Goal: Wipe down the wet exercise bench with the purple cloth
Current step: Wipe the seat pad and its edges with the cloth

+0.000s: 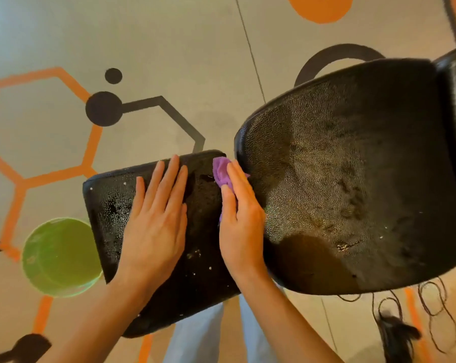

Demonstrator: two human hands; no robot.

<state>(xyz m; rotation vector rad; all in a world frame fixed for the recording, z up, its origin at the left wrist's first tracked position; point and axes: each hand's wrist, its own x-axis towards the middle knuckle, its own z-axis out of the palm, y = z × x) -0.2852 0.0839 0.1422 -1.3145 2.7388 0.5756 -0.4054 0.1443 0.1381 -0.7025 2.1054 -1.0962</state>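
The black exercise bench has two padded parts: a small seat pad (108, 205) at centre left and a large back pad (352, 179) at right. Both carry water droplets and wet smears. My left hand (156, 221) lies flat on the seat pad, fingers spread, holding nothing. My right hand (241, 218) presses the purple cloth (221, 171) onto the seat pad's right edge, by the gap between the two pads. Most of the cloth is hidden under the palm; a bunch sticks out past the fingertips.
A green bucket (59, 255) stands on the floor left of the seat pad. The grey floor (169, 48) carries orange and black hexagon and circle markings. Dark hair strands (399, 334) hang at lower right. Light trouser legs (195, 336) show below the seat.
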